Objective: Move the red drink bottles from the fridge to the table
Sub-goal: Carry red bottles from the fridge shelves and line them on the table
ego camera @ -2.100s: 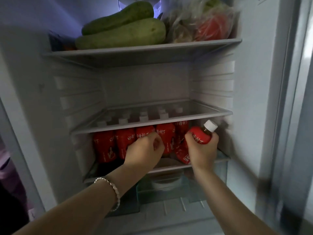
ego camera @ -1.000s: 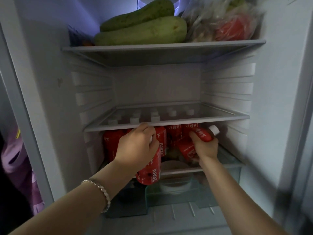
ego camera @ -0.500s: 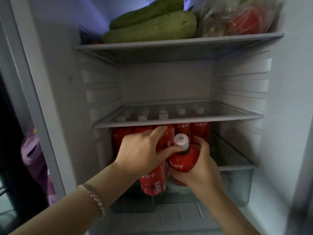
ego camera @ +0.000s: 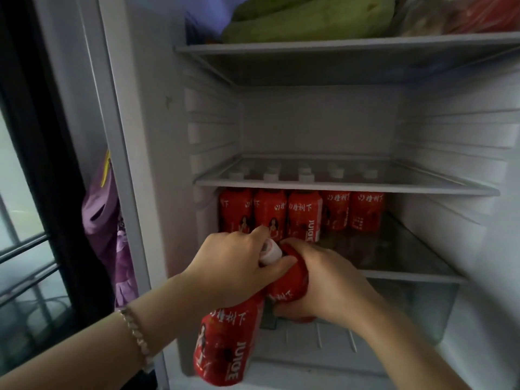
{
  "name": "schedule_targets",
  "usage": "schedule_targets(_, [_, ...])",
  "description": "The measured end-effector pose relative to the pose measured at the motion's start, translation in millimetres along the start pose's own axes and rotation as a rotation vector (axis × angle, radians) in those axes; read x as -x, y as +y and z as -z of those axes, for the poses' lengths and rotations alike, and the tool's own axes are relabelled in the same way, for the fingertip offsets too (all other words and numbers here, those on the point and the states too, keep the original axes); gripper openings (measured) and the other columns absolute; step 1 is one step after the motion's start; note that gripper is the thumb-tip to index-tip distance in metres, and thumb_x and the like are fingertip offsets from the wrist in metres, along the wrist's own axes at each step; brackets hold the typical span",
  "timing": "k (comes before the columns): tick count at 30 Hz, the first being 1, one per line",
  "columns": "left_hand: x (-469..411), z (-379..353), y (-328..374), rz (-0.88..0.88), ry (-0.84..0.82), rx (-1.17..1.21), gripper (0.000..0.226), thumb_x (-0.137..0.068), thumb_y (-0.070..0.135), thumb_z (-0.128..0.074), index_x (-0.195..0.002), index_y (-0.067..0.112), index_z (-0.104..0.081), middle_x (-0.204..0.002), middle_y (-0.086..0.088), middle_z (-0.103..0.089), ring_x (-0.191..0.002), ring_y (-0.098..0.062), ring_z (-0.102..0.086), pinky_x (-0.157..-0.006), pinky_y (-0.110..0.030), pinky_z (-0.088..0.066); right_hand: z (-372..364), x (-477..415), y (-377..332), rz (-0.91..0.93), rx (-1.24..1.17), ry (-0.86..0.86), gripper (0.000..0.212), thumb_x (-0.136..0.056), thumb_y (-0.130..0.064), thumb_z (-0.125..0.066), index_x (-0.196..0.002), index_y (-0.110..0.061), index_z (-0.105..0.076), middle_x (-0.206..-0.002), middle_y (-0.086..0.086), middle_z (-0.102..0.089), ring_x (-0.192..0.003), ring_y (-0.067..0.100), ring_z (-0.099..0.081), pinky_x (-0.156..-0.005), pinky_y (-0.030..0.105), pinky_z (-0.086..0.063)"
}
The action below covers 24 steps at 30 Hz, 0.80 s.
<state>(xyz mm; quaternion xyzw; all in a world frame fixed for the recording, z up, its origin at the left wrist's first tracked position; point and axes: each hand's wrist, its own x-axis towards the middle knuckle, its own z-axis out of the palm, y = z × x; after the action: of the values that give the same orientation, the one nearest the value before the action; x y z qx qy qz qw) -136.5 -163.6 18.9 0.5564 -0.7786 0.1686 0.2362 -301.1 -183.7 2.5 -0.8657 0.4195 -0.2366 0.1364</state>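
Both hands have drawn back from the glass fridge shelf [ego camera: 408, 275] since the earlier frame. The fingers of the left hand [ego camera: 233, 266] grip a tall red plastic juice bottle [ego camera: 222, 342] hanging below them and pinch the white cap [ego camera: 270, 249] of a second red bottle [ego camera: 289, 288]. The right hand [ego camera: 326, 285] clasps that one just right of them, and a row of red bottles [ego camera: 301, 212] stands beyond.

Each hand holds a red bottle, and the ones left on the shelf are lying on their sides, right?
Not quite. The shelf bottles stand upright, caps on top, as the head view shows. The rest holds: the left hand grips one bottle, and the right hand grips a second bottle.
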Motion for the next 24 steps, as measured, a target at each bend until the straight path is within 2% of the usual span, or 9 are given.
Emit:
schedule_targets(2, [0.7,-1.9,-2.3,-0.002,-0.009,-0.061,0.04,-0.084,0.069,-0.032,-0.086,0.029,-0.034,-0.077,0.01,-0.059,-0.067,-0.012,-0.055,-0.056,-0.023,-0.03,6.5,-8.7,8.6,-0.076,-0.247,-0.125,0.073,-0.059,-0.044,-0.084,-0.121,-0.048,-0.044,-0.106,-0.03,-0.053,-0.094,-0.011,-0.053,-0.073,0.008,-0.044])
schedule_targets(3, [0.9,-1.8,-3.1,-0.012,-0.016,-0.085,0.04,-0.085,0.069,-0.032,-0.087,0.028,-0.035,-0.075,0.011,-0.056,-0.064,-0.011,-0.052,-0.054,-0.023,-0.029,9.6,-15.3,17.3,-0.132,-0.367,-0.095,0.076,-0.061,-0.046,-0.08,-0.127,-0.041,-0.044,-0.108,-0.029,-0.052,-0.094,-0.012,-0.053,-0.07,0.007,-0.044])
schedule_targets(5, [0.6,-1.1,-5.4,-0.023,-0.031,-0.121,0.044,-0.085,0.069,-0.03,-0.092,0.027,-0.04,-0.073,0.012,-0.053,-0.062,-0.008,-0.048,-0.054,-0.022,-0.032,10.2,-38.8,48.4,-0.295,-0.476,0.165,0.089,-0.064,-0.053,-0.071,-0.141,-0.022,-0.038,-0.124,-0.011,-0.056,-0.107,0.003,-0.057,-0.079,0.013,-0.046])
schedule_targets(7, [0.6,0.5,-8.8,-0.008,-0.045,-0.131,0.048,-0.084,0.07,-0.03,-0.099,0.027,-0.044,-0.075,0.013,-0.054,-0.064,-0.007,-0.051,-0.056,-0.02,-0.037,6.1,-64.8,71.0,-0.448,-0.508,0.375,0.097,-0.066,-0.05,-0.077,-0.143,-0.012,-0.032,-0.135,0.003,-0.052,-0.122,0.02,-0.052,-0.095,0.03,-0.045])
schedule_targets(10, [1.4,3.8,-12.5,0.014,-0.063,-0.118,0.049,-0.083,0.071,-0.03,-0.1,0.027,-0.045,-0.077,0.013,-0.056,-0.064,-0.006,-0.052,-0.056,-0.014,-0.038,-4.3,-101.0,73.6,-0.422,-0.635,0.417,0.095,-0.066,-0.04,-0.082,-0.141,-0.011,-0.031,-0.132,0.0,-0.048,-0.123,0.017,-0.048,-0.102,0.031,-0.04])
schedule_targets(14, [0.4,6.5,-14.0,0.033,-0.124,-0.141,0.05,-0.084,0.071,-0.03,-0.102,0.027,-0.046,-0.084,0.011,-0.062,-0.066,-0.006,-0.053,-0.061,-0.019,-0.043,-9.6,-118.2,69.2,-0.393,-0.457,0.499,0.083,-0.07,-0.048,-0.075,-0.137,-0.017,-0.039,-0.132,0.011,-0.051,-0.12,0.028,-0.053,-0.099,0.044,-0.047])
schedule_targets(17, [1.4,4.8,-17.4,0.024,-0.117,-0.163,0.05,-0.083,0.071,-0.029,-0.102,0.028,-0.045,-0.083,0.011,-0.061,-0.065,-0.006,-0.051,-0.059,-0.018,-0.04,-2.4,-96.7,55.3,-0.462,-0.282,0.484,0.081,-0.071,-0.053,-0.071,-0.139,-0.024,-0.036,-0.129,0.01,-0.05,-0.113,0.031,-0.056,-0.089,0.042,-0.05])
schedule_targets(20, [1.3,1.9,-20.7,0.015,-0.082,-0.158,0.05,-0.082,0.072,-0.029,-0.1,0.028,-0.045,-0.079,0.013,-0.059,-0.064,-0.005,-0.052,-0.055,-0.013,-0.035,6.6,-64.2,45.0,-0.523,-0.154,0.491,0.08,-0.07,-0.053,-0.071,-0.137,-0.028,-0.034,-0.126,0.011,-0.05,-0.107,0.033,-0.057,-0.08,0.036,-0.046])
schedule_targets(24, [-1.0,-1.3,-18.1,0.007,-0.109,-0.116,0.047,-0.083,0.071,-0.03,-0.099,0.029,-0.044,-0.074,0.015,-0.05,-0.063,-0.004,-0.049,-0.052,-0.011,-0.032,17.3,-33.9,40.3,-0.493,-0.155,0.559,0.074,-0.063,-0.04,-0.08,-0.124,-0.018,-0.043,-0.119,0.008,-0.05,-0.108,0.028,-0.054,-0.086,0.04,-0.048])
